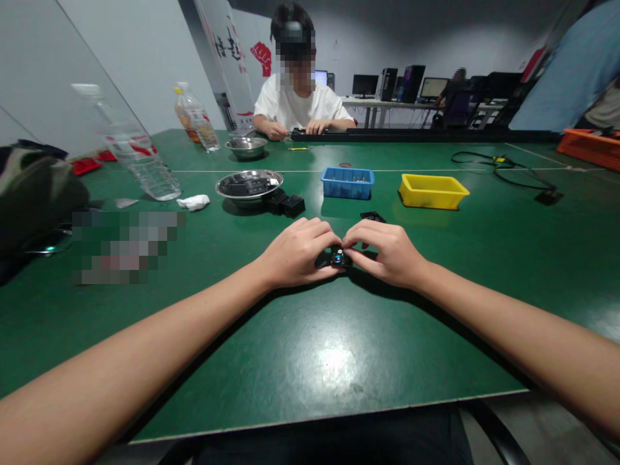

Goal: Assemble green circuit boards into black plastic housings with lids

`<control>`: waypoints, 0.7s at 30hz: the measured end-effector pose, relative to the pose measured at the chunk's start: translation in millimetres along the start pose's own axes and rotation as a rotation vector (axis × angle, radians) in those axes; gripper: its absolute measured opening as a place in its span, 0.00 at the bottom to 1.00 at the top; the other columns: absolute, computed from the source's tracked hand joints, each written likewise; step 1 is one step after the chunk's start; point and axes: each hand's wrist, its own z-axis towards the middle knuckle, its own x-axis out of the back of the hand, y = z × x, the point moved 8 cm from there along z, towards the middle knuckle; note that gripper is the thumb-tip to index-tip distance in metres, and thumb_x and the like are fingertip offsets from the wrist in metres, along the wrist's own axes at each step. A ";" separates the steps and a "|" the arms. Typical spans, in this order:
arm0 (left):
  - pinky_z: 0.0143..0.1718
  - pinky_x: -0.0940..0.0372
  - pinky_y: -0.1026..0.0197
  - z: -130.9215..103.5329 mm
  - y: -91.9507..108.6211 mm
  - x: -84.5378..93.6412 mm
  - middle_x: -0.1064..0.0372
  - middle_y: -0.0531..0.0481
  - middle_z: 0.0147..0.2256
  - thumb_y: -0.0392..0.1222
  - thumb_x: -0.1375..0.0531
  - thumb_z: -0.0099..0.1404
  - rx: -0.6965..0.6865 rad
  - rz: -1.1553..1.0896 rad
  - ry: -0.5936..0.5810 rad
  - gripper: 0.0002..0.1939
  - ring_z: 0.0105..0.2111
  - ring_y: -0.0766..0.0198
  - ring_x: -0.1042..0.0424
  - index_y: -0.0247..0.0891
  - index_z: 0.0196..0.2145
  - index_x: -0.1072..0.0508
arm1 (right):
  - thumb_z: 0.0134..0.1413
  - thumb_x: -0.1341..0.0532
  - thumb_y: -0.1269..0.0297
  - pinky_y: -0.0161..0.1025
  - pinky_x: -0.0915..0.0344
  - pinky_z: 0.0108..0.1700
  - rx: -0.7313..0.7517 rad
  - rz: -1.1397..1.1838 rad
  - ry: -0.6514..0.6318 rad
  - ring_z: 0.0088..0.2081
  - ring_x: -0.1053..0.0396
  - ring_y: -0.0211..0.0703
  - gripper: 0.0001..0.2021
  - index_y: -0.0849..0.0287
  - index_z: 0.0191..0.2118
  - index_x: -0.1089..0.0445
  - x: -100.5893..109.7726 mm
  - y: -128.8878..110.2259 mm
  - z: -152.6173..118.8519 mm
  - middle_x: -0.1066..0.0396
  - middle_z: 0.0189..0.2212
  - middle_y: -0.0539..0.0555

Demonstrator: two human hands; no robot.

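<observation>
A small black part (338,257) with a blue and white middle stands low over the green table (290,336). My left hand (303,253) grips it from the left, fingers and thumb closed on its side. From the right, my right hand (385,252) pinches at its top edge with the fingertips. Behind my right hand lies a flat black piece (372,216), partly hidden. Black blocks (292,206) rest beside a metal bowl (249,187) that holds more dark pieces.
Beyond my hands are a blue bin (347,183) with small pieces and a yellow bin (433,192). Bottles (140,158) and white tissue (194,203) stand left. A black cable (513,171) lies right. Across the table, a person (304,103) works near a second bowl (246,148).
</observation>
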 end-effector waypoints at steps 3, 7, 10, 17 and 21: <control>0.38 0.39 0.57 -0.3 0.1 0.9 0.27 0.45 0.38 0.53 0.40 0.69 0.001 -0.007 0.013 0.15 0.37 0.58 0.29 0.36 0.40 0.28 | 0.61 0.40 0.69 0.38 0.30 0.41 -0.038 0.017 -0.008 0.36 0.26 0.42 0.03 0.59 0.37 0.28 0.2 2.1 0.8 0.24 0.34 0.55; 0.38 0.38 0.57 -0.3 -0.3 3.3 0.26 0.44 0.38 0.54 0.40 0.69 0.000 -0.032 0.033 0.17 0.37 0.58 0.29 0.36 0.43 0.28 | 0.60 0.38 0.67 0.37 0.30 0.38 -0.157 0.094 0.006 0.34 0.27 0.41 0.02 0.59 0.38 0.29 1.7 9.3 1.3 0.24 0.33 0.54; 0.39 0.36 0.55 0.0 -0.9 5.0 0.26 0.43 0.38 0.55 0.41 0.69 0.002 -0.048 0.042 0.19 0.37 0.56 0.28 0.35 0.43 0.27 | 0.60 0.37 0.66 0.35 0.30 0.35 -0.285 0.224 0.005 0.34 0.26 0.40 0.05 0.59 0.41 0.30 -1.7 18.9 -1.9 0.23 0.35 0.53; 0.45 0.32 0.54 -1.1 -8.2 5.1 0.25 0.41 0.42 0.46 0.40 0.66 0.075 -0.145 0.051 0.14 0.42 0.54 0.27 0.35 0.46 0.27 | 0.59 0.37 0.63 0.36 0.30 0.35 -0.422 0.316 0.015 0.34 0.25 0.40 0.09 0.57 0.45 0.31 -7.6 34.0 -8.4 0.22 0.34 0.52; 0.44 0.32 0.53 -3.0 -18.9 2.5 0.25 0.42 0.40 0.47 0.39 0.65 0.141 -0.145 0.052 0.16 0.40 0.54 0.27 0.35 0.46 0.29 | 0.58 0.37 0.63 0.37 0.31 0.34 -0.475 0.190 0.150 0.31 0.26 0.41 0.06 0.58 0.40 0.29 9.4 51.8 -9.9 0.23 0.31 0.52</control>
